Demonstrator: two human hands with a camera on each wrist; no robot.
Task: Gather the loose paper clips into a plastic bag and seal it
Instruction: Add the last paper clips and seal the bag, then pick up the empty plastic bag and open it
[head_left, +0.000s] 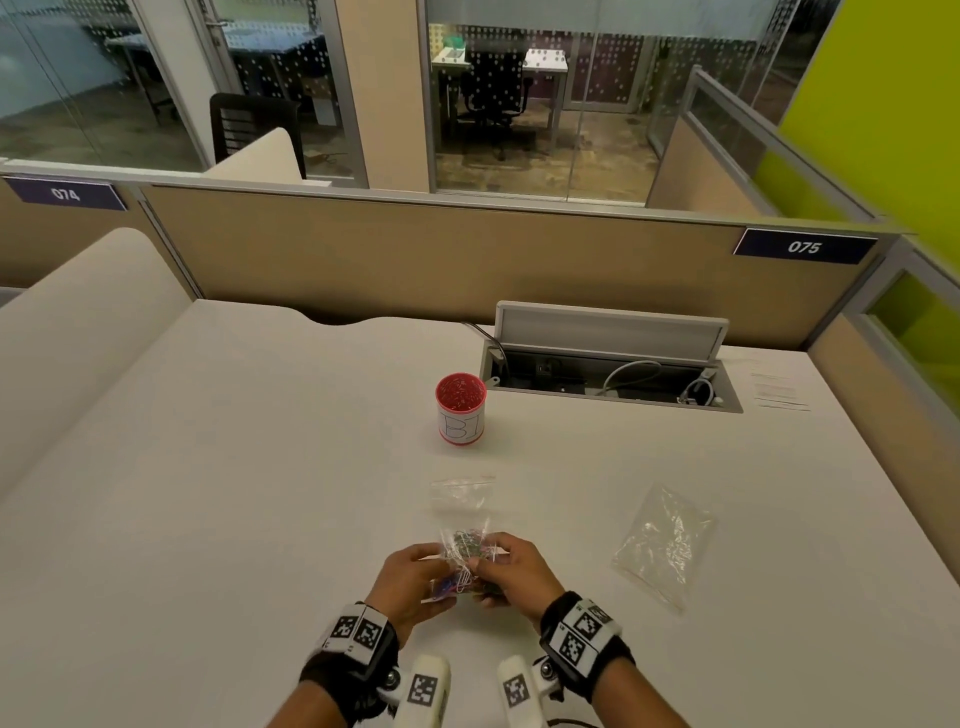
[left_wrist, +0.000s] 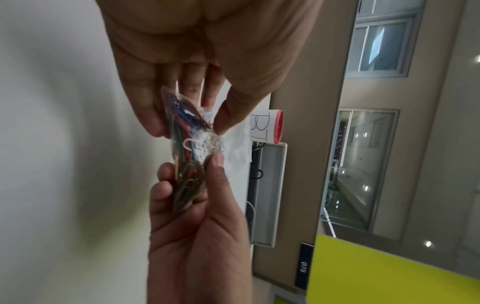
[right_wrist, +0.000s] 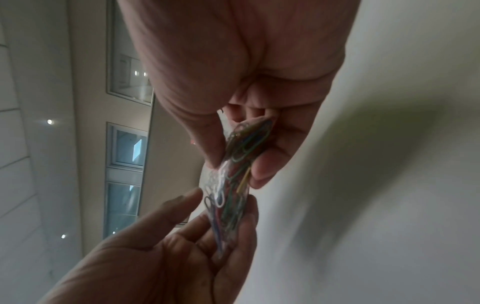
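A small clear plastic bag (head_left: 465, 545) filled with coloured paper clips (left_wrist: 185, 164) is held above the white desk near its front edge. My left hand (head_left: 441, 574) pinches its left end between thumb and fingers. My right hand (head_left: 485, 569) pinches the other end. In the left wrist view the left hand (left_wrist: 189, 127) comes in from the top and the right hand (left_wrist: 191, 166) from below, with the bag (left_wrist: 200, 148) between them. In the right wrist view the right hand (right_wrist: 237, 168) is on top and the left hand (right_wrist: 221, 201) below, around the bag (right_wrist: 231, 185). I cannot tell whether the bag's mouth is closed.
A red cup (head_left: 461, 410) with a white label holds more clips at mid desk. An empty clear bag (head_left: 460, 491) lies flat just behind my hands. More clear bags (head_left: 665, 540) lie to the right. An open cable tray (head_left: 608, 364) sits at the back by the partition.
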